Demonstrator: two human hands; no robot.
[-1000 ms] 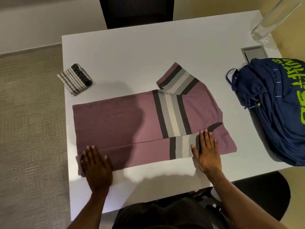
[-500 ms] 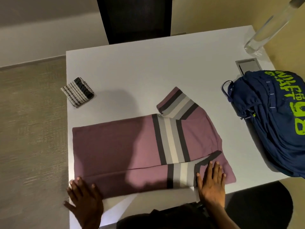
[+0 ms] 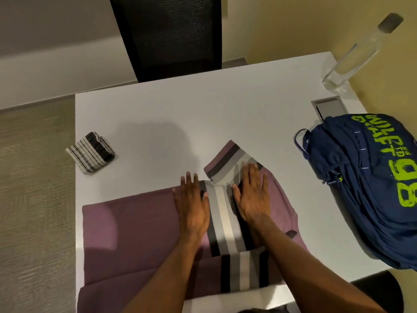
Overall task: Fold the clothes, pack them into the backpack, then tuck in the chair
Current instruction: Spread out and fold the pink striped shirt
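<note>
The mauve shirt (image 3: 135,233) lies across the 6 o'clock part of the white surface (image 3: 180,114), its near long edge already turned in. One sleeve (image 3: 228,163) sticks out toward 12 o'clock. The left hand (image 3: 191,204) and the right hand (image 3: 252,195) lie flat on the cloth, palms down and fingers straight, on either side of the grey and white stripe band. The right fingertips reach the root of the sleeve.

This looks like the folding step, about halfway through this garment. A small folded striped piece (image 3: 91,152) waits at 10 o'clock, and the blue backpack (image 3: 372,188) sits at 3 o'clock, nothing visibly packed yet. The chair (image 3: 167,37) stands at 12 o'clock.

The next move probably calls for pinching the far edge and sleeve, bringing them toward 6 o'clock, and keeping the stripes aligned.
</note>
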